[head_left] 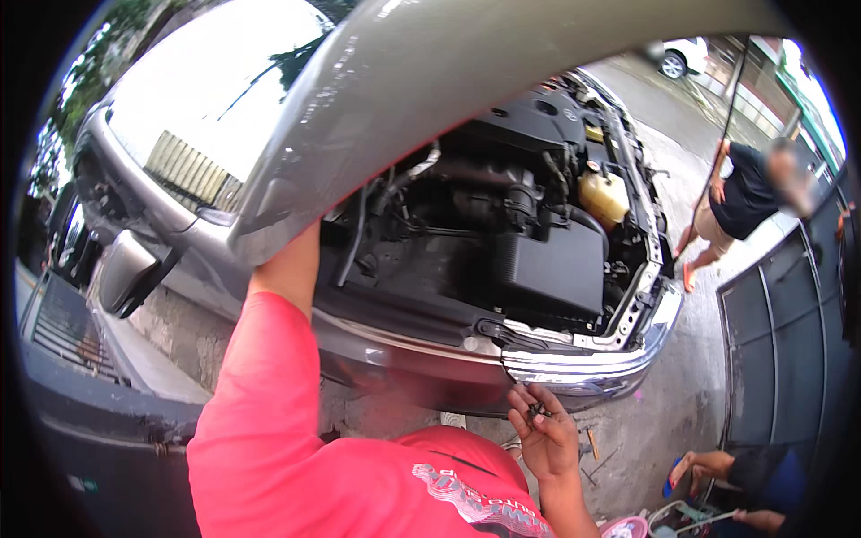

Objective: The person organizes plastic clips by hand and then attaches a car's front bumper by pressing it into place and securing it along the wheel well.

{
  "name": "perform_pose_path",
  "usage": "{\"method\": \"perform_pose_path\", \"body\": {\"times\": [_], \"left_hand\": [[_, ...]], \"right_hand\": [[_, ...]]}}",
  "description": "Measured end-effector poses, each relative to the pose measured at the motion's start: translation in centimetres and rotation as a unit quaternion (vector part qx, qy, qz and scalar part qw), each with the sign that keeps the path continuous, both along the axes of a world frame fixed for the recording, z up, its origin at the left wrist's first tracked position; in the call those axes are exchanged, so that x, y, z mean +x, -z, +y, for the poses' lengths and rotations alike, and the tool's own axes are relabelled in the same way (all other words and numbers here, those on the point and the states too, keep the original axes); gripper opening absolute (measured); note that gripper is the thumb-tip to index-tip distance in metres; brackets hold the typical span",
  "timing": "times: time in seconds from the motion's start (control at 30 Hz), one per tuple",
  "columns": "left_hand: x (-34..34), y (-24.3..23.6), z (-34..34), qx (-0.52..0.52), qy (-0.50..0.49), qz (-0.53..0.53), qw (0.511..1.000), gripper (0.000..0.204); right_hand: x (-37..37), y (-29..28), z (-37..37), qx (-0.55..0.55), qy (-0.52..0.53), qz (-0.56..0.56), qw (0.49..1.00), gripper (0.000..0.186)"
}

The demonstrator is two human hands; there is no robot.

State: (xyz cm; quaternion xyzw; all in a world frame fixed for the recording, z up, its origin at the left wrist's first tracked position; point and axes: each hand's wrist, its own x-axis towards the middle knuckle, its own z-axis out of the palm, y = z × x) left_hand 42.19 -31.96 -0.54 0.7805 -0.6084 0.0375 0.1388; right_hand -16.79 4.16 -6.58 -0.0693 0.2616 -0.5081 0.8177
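Note:
A grey car's raised hood (430, 81) hangs over the open engine bay. My left arm (282, 287) reaches up beneath the hood's edge, which hides the left hand; what it touches does not show. In front of the bumper, my right hand (552, 441) is palm up with curled fingers. It holds a few small dark pieces (536, 410), too small to name exactly. Just beyond this hand is the headlight (574, 366). Inside the bay are a black air filter box (556, 273) and a yellowish plastic reservoir (604, 197).
A person (749, 184) in dark clothing stands at the right beside a long dark rod (731, 108). Another person's legs (704, 468) show at lower right, near a pink basin (623, 527). A dark metal gate (780, 332) borders the right. The side mirror (127, 269) juts out left.

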Motion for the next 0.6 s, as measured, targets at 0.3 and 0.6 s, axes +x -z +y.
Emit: {"method": "perform_pose_path", "body": {"times": [0.3,0.6], "left_hand": [[1.7,1.8,-2.1,-0.006,-0.033,-0.034,0.999,0.018],[4.7,-0.8,0.0,-0.059,-0.027,-0.025,0.998,0.028]], "right_hand": [[-0.3,0.2,0.2,-0.003,0.006,0.007,1.0,0.047],[-3.7,0.0,-1.2,-0.009,0.036,0.055,0.998,0.013]]}}
